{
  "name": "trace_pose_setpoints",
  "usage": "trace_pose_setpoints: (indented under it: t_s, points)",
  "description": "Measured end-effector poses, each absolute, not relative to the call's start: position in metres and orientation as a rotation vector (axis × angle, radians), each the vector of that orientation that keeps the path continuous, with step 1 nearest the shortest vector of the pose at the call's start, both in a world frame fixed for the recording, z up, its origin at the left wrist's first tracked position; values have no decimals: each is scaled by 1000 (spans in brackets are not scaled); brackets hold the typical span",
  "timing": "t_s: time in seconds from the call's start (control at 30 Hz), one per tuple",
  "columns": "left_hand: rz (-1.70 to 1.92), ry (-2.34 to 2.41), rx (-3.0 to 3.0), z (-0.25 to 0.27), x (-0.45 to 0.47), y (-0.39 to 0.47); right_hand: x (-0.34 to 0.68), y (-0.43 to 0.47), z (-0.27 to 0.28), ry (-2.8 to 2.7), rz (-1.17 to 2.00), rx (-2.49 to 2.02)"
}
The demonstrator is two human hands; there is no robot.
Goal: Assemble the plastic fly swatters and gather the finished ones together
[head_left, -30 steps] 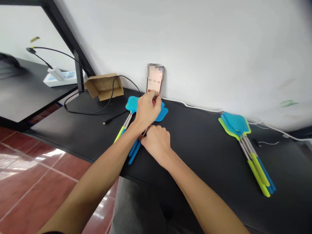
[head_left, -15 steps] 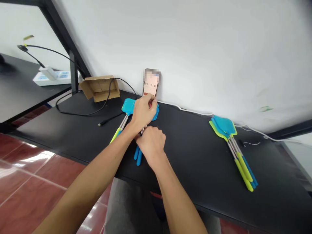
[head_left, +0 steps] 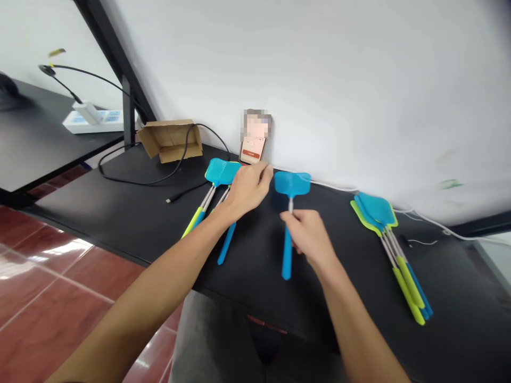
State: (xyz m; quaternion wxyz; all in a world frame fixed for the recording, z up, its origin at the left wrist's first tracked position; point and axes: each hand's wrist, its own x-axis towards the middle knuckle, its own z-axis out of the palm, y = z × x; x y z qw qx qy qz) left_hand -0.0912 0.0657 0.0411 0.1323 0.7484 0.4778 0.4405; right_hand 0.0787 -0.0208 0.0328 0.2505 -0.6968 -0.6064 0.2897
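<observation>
My right hand is closed around a blue fly swatter, gripping it where the metal rod meets the handle. Its mesh head points toward the wall. My left hand is just below the phone, fingers loosely bent, thumb and forefinger apart, and nothing shows between them. Beneath that wrist, another swatter with a blue handle lies on the table, partly hidden. To its left are fly swatters with a blue head and green and blue handles.
A pile of blue and green fly swatters lies at the right of the black table. The phone leans on the wall. An open cardboard box, a black cable and a white power strip are at the left.
My right hand has moved right with the blue fly swatter, away from my left hand. The swatter's head now shows in full. My left hand has shifted slightly right.
</observation>
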Motion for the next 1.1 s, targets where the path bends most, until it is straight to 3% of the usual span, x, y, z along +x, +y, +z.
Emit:
trace_pose_setpoints:
  t_s: [0.3,0.57,0.87,1.1]
  points:
    - [1002,897,1931,35,-62,33,121,-39,16,-1456,709,-1487]
    - [833,726,1472,34,-49,14,109,-48,13,-1504,1311,-1174]
    - [837,732,1123,42,-46,11,126,-36,13,-1115,1309,-1142]
    - [1117,756,967,42,-44,7,105,-51,18,-1143,1753,-940]
